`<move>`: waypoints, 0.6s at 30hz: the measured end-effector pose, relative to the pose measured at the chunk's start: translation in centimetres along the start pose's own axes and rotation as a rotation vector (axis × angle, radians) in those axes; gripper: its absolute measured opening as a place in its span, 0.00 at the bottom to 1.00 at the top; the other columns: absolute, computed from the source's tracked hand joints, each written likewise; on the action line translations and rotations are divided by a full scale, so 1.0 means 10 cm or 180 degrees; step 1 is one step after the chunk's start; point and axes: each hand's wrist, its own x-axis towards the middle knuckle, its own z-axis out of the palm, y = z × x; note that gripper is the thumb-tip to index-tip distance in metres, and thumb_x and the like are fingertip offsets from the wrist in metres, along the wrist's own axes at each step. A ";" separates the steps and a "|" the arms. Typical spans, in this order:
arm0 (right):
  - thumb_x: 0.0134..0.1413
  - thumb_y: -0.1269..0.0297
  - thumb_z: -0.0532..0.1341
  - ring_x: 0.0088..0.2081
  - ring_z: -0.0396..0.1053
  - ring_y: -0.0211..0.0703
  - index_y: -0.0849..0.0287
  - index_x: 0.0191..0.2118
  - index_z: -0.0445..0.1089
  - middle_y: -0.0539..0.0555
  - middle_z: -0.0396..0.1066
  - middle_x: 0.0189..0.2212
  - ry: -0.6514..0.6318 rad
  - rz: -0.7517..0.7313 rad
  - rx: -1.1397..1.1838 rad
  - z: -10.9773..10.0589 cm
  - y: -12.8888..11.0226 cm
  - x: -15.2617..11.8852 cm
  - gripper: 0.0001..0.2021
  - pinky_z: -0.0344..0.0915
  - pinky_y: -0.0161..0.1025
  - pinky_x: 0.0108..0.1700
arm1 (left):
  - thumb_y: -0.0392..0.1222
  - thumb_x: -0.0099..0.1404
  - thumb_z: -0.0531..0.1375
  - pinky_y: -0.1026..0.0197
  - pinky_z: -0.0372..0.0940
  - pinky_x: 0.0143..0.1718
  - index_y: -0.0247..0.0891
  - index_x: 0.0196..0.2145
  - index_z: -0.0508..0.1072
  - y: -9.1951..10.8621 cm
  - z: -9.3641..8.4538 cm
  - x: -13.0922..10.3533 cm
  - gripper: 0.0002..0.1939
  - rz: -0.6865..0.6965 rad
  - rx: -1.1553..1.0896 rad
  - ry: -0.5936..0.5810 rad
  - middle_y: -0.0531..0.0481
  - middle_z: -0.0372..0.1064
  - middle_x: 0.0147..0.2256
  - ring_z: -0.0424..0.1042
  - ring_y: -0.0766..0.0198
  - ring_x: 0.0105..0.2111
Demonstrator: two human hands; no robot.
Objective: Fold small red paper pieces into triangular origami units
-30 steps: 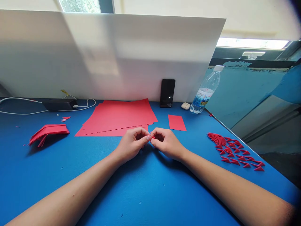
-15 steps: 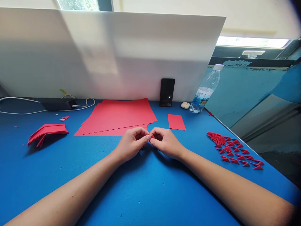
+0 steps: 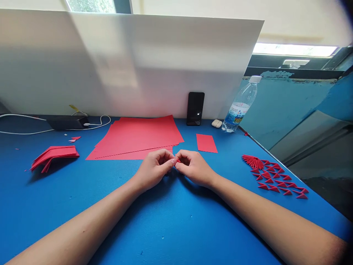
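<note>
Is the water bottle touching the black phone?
Apart. The head view shows the water bottle standing well to the right of the black phone, with blue table and a small white case between them.

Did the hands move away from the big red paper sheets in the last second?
No. The left hand and right hand sit at the near edge of the red paper sheets as before, pinching the small red paper piece.

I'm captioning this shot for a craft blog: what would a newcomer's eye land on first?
Both hands, left hand and right hand, pinch a tiny red paper piece mid-table. Behind them lies a stack of red sheets on the blue table; rows of folded red triangles lie at right.
</note>
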 end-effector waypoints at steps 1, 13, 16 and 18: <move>0.49 0.68 0.57 0.25 0.56 0.34 0.61 0.27 0.64 0.47 0.61 0.22 0.0001 0.0002 0.0005 0.00 0.00 0.00 0.03 0.52 0.33 0.28 | 0.46 0.61 0.59 0.66 0.60 0.26 0.34 0.31 0.68 0.00 0.00 0.00 0.11 0.0000 -0.0004 0.0001 0.52 0.65 0.26 0.63 0.69 0.24; 0.49 0.68 0.56 0.25 0.56 0.34 0.62 0.28 0.65 0.47 0.62 0.22 -0.0011 0.0028 0.0010 -0.01 -0.02 0.00 0.04 0.52 0.33 0.28 | 0.45 0.62 0.58 0.66 0.59 0.25 0.34 0.31 0.67 0.02 0.01 0.00 0.10 0.0033 0.0030 -0.0033 0.53 0.64 0.25 0.63 0.69 0.23; 0.50 0.68 0.56 0.26 0.57 0.35 0.62 0.28 0.66 0.48 0.63 0.23 -0.0028 0.0016 0.0008 -0.01 -0.02 0.00 0.04 0.52 0.33 0.28 | 0.44 0.62 0.57 0.66 0.59 0.25 0.34 0.31 0.67 0.01 0.01 0.00 0.10 0.0059 0.0056 -0.0019 0.53 0.64 0.25 0.63 0.69 0.23; 0.50 0.69 0.56 0.26 0.57 0.35 0.62 0.28 0.66 0.48 0.63 0.23 -0.0027 0.0012 0.0002 -0.01 -0.02 0.00 0.04 0.52 0.33 0.28 | 0.45 0.62 0.57 0.66 0.59 0.25 0.34 0.31 0.68 0.01 0.01 0.00 0.10 0.0073 0.0076 -0.0012 0.53 0.64 0.25 0.63 0.69 0.24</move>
